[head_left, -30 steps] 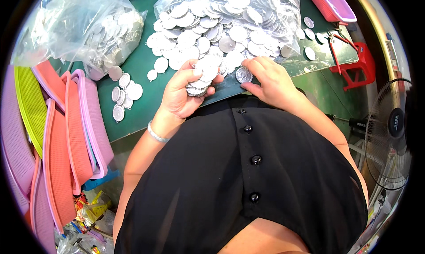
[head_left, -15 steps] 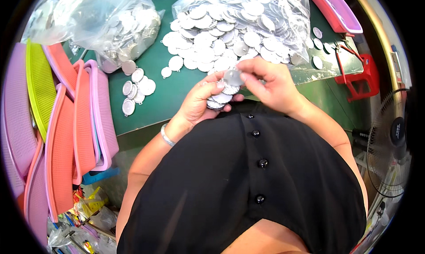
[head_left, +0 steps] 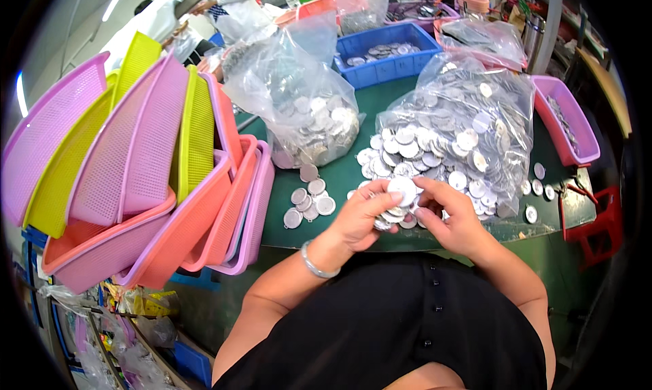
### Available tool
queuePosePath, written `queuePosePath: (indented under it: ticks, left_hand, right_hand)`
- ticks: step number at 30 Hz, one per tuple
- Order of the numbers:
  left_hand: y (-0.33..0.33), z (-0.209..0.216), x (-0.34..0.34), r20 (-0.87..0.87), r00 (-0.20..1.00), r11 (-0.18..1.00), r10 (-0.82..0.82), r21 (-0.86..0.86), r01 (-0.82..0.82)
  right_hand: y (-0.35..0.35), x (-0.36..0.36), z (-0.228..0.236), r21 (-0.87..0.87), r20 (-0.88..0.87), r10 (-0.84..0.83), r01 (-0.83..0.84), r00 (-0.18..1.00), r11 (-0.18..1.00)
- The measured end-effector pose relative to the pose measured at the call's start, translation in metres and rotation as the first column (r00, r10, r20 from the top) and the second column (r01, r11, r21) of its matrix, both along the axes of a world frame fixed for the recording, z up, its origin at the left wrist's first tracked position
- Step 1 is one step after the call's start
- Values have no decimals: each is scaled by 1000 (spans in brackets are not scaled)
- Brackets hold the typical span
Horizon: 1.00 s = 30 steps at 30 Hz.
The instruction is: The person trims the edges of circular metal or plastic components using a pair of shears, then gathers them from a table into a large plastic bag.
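Observation:
My left hand [head_left: 358,221], closed, holds several flat round silver metal pendants [head_left: 388,220] with small loops at their edges. A pale pendant face [head_left: 402,190] lies uppermost, its left side under my left thumb. My right hand [head_left: 460,221] is closed at this stack's right side, thumb and forefinger on a pendant's edge; the exact contact is partly hidden. Just beyond both hands, loose pendants [head_left: 407,151] spill out of a large clear plastic bag [head_left: 513,104]. A small group of pendants [head_left: 326,205] lies on the green table [head_left: 370,121] left of my left hand.
Nested purple, orange and green plastic baskets [head_left: 146,138] crowd the left. Another filled clear bag [head_left: 285,77] stands beside them. Behind are a blue bin [head_left: 428,42] and a purple basket [head_left: 564,111] at right. Red-handled pliers [head_left: 584,191] lie near a red stool [head_left: 598,230].
The view has tilted up, showing more of the table's far side. The pendant pinched upright in my right fingers has changed position; a pale face now lies under my left thumb.

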<state>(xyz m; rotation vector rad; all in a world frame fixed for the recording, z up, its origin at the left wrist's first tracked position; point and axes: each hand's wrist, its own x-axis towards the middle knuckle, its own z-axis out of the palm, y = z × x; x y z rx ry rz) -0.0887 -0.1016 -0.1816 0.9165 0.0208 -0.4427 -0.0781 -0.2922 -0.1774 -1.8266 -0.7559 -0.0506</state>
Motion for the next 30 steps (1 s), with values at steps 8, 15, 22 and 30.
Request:
queuePosePath:
  ticks: [8,15,22,30]
  left_hand:
    - [59,176,42,787,519,786,333,72,-615]
    - [140,227,146,544,831,352,121,759,-548]
    - [129,176,176,259,961,-202,-100,940,-275]
    - [96,193,96,900,406,142,-158,428,-893]
  right_hand:
    - [-34,2,-21,-2,56,-105,105,993,994]
    - [-45,-4,-31,-15,87,-107,108,990,994]
    - [-58,-4,-45,-137,64,-197,204,978,969]
    - [-40,5,-59,-286,293,-166,253,941,924]
